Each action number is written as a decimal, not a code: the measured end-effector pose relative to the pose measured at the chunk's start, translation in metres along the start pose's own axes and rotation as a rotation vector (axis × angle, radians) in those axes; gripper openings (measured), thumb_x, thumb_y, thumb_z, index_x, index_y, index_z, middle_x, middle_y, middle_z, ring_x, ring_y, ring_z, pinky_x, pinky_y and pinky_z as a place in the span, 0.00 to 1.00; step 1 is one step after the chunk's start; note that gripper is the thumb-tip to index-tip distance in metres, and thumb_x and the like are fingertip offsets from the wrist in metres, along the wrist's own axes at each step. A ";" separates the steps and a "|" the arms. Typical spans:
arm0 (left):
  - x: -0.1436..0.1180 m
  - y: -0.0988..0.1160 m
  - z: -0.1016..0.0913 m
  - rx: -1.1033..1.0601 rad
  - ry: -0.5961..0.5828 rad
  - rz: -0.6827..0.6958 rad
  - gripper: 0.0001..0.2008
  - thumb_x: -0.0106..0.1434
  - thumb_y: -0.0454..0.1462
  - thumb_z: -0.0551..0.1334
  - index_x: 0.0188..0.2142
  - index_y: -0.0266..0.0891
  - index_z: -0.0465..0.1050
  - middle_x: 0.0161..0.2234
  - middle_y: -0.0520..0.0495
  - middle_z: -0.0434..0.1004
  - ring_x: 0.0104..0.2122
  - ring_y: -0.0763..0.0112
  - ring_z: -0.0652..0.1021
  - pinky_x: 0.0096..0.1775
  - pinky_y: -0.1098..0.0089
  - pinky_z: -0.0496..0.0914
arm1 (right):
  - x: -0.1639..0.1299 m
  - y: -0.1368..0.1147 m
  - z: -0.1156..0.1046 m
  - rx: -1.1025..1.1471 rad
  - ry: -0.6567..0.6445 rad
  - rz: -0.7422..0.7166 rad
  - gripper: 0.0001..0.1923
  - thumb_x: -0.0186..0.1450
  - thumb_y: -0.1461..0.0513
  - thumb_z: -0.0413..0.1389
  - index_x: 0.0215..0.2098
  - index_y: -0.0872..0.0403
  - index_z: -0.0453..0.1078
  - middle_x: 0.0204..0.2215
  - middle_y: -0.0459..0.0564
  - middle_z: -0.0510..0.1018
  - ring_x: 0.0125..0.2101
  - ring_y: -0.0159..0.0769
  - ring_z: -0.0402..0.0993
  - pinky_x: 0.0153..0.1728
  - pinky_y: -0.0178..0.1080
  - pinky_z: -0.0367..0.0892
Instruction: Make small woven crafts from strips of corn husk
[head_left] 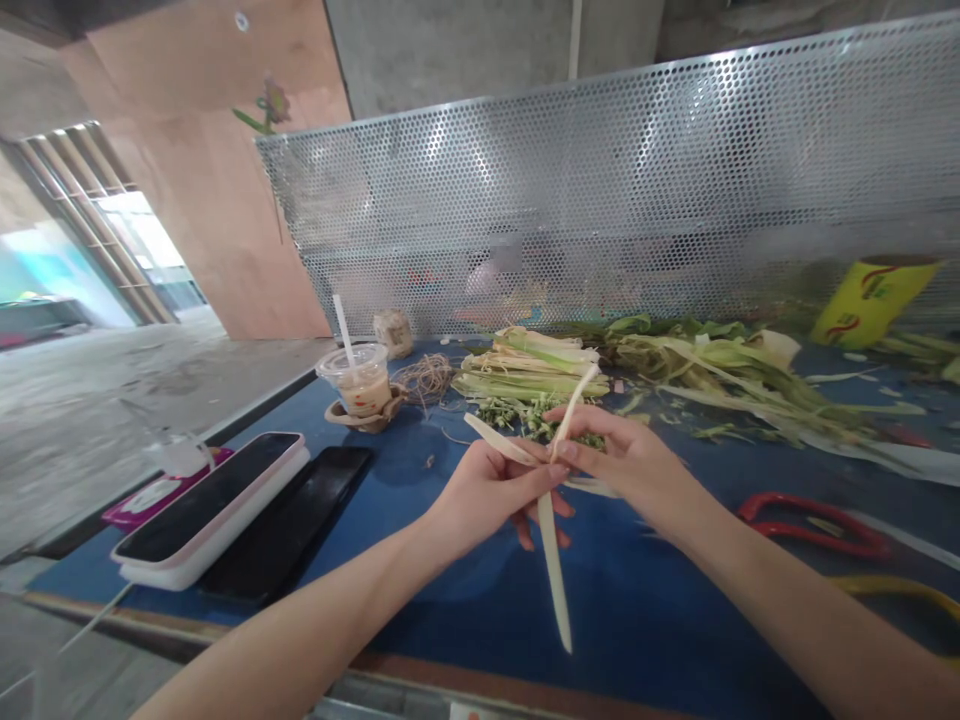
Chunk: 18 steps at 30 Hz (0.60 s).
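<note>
Pale, flat leaf strips (553,575) cross one another between my two hands, above the blue tabletop. One strip hangs down toward the table's front, one points up to the right, and one sticks out to the left. My left hand (499,485) pinches the strips near their crossing with thumb and fingers. Just to its right, my right hand (619,450) grips the upper strip close to the same crossing. The crossing itself is partly hidden by my fingertips. Behind my hands lie a stack of pale green leaf strips (525,370) and small green buds (506,412).
A drink cup (360,385) with a straw, tangled twine (425,380), a black phone (289,520) and a pink-rimmed device (210,510) are on the left. Loose husks (720,380), red-handled scissors (814,525) and a yellow container (874,300) lie right. A perforated metal screen (562,190) stands behind.
</note>
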<state>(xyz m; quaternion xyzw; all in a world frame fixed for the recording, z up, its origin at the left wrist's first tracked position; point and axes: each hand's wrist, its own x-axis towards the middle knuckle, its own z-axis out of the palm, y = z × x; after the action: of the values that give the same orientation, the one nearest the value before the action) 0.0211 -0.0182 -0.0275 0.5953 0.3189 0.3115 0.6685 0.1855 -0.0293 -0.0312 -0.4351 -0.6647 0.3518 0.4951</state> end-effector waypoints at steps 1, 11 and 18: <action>0.000 0.000 0.000 0.015 0.011 0.003 0.15 0.52 0.44 0.63 0.32 0.33 0.69 0.20 0.49 0.75 0.18 0.69 0.77 0.13 0.79 0.64 | 0.000 -0.001 0.000 0.017 -0.058 0.015 0.09 0.55 0.54 0.58 0.29 0.49 0.73 0.43 0.49 0.71 0.46 0.41 0.65 0.47 0.44 0.59; 0.000 0.005 0.005 0.054 0.067 0.052 0.12 0.51 0.41 0.65 0.29 0.32 0.71 0.22 0.48 0.76 0.19 0.75 0.75 0.17 0.80 0.61 | -0.003 -0.005 0.006 0.143 0.086 0.064 0.08 0.54 0.57 0.58 0.23 0.52 0.75 0.31 0.49 0.76 0.32 0.36 0.71 0.33 0.38 0.66; -0.001 0.002 0.000 -0.019 0.048 0.066 0.10 0.50 0.38 0.66 0.29 0.31 0.72 0.22 0.49 0.75 0.20 0.78 0.73 0.26 0.76 0.67 | 0.000 -0.003 -0.001 0.046 0.037 0.086 0.11 0.57 0.55 0.56 0.26 0.53 0.71 0.29 0.48 0.74 0.30 0.34 0.70 0.32 0.36 0.64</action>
<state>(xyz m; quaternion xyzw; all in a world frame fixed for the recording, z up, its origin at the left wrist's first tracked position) 0.0202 -0.0187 -0.0252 0.5913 0.3121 0.3506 0.6558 0.1859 -0.0309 -0.0282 -0.4581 -0.6279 0.3799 0.5016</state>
